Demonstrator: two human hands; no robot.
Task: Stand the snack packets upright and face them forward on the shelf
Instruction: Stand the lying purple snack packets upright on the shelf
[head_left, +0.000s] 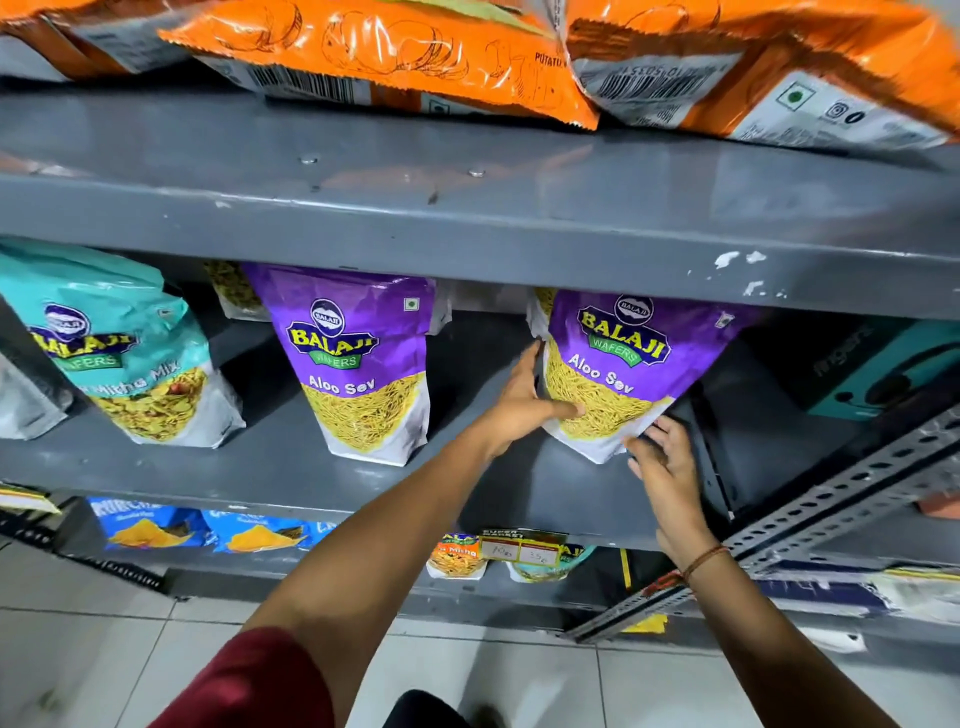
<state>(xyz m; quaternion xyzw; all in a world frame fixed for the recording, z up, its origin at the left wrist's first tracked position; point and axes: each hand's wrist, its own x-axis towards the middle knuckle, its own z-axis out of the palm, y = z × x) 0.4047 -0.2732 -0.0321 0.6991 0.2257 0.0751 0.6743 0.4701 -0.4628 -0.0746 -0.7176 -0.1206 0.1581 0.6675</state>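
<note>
On the grey middle shelf (291, 467) a purple Aloo Sev packet (618, 374) stands tilted to the right, its front facing me. My left hand (524, 400) grips its left edge, thumb on the front. My right hand (662, 457) touches its lower right corner with fingers spread. A second purple Aloo Sev packet (363, 364) stands upright to the left. Further left stands a teal Mitha Mix packet (130, 353), leaning a little.
Orange chip bags (395, 52) lie flat on the shelf above. More packets sit behind the purple ones. A dark teal box (872, 369) stands at the right. Blue packets (156, 525) and a price tag (522, 551) are below. A perforated metal upright (831, 509) crosses at right.
</note>
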